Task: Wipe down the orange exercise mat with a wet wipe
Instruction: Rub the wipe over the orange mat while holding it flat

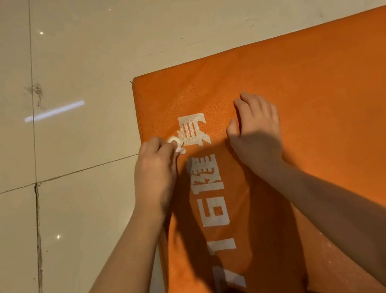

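The orange exercise mat (317, 89) lies flat on the floor and fills the right half of the view, with white printed characters running down its left part. My left hand (155, 173) is near the mat's left edge and pinches a small, crumpled white wet wipe (178, 144) against the mat, just left of the top printed character. My right hand (256, 133) rests flat on the mat to the right of the print, palm down with straight fingers.
Glossy beige floor tiles (46, 68) with dark grout lines spread to the left of and beyond the mat. The mat's far left corner (133, 79) is in view. Dark clothing and a light shoe show at the bottom edge.
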`<state>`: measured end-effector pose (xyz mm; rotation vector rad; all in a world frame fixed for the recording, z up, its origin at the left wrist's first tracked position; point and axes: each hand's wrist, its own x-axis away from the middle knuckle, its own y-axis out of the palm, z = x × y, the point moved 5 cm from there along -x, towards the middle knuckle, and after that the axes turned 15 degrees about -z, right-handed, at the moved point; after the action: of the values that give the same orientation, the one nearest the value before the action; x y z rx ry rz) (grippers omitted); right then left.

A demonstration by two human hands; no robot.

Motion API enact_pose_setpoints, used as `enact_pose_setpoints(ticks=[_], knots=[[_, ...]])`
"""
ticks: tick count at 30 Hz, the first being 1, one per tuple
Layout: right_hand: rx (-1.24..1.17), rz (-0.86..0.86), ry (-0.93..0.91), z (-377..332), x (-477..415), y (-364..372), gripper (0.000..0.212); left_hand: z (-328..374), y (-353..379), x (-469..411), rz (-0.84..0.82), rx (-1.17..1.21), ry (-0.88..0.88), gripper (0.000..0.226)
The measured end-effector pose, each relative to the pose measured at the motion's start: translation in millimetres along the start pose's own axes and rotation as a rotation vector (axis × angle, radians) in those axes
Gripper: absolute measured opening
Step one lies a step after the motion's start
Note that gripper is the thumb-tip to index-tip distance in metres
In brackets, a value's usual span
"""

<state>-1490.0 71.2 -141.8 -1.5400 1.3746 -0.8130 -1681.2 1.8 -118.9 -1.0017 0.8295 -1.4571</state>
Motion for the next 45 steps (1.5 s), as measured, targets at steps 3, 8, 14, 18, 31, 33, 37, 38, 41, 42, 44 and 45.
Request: enact_pose_setpoints(ticks=[3,8,14,18,31,33,37,38,41,42,44,45], knots=[[-0.009,-0.033,0.013,1,-1,2,0.042,17,12,22,-0.001,0.153,-0.116,0.017],[0.031,-0.077,0.014,2,-1,4,0.044,20,25,53,-0.08,0.104,0.027,0.019],[0.043,-0.085,0.006,1,-2,4,0.044,20,21,64,0.148,0.063,-0.157,0.007],[0.043,-0.095,-0.002,2,-2,4,0.044,19,28,92,0.109,0.137,-0.125,0.009],[0.04,-0.12,0.01,1,-3,1,0.047,13,48,124,0.152,0.294,-0.285,0.011],[0.042,-0.128,0.01,0,-1,3,0.047,8,51,123,0.159,0.268,-0.247,0.015],[0.055,-0.22,0.022,-1,1,4,0.05,17,46,120,0.216,0.178,-0.164,0.02],[0.047,-0.268,0.049,-1,7,6,0.05,19,45,121,0.226,0.186,-0.151,0.019],[0.035,-0.304,0.09,-14,60,10,0.051,17,45,121,0.225,0.203,-0.153,0.015],[0.054,-0.284,0.044,-23,83,11,0.05,16,45,121,0.226,0.207,-0.158,0.014],[0.088,-0.262,-0.014,-32,109,11,0.05,17,46,122,0.238,0.203,-0.156,0.018],[0.078,-0.261,-0.006,-31,109,12,0.051,18,46,122,0.243,0.197,-0.153,0.02]])
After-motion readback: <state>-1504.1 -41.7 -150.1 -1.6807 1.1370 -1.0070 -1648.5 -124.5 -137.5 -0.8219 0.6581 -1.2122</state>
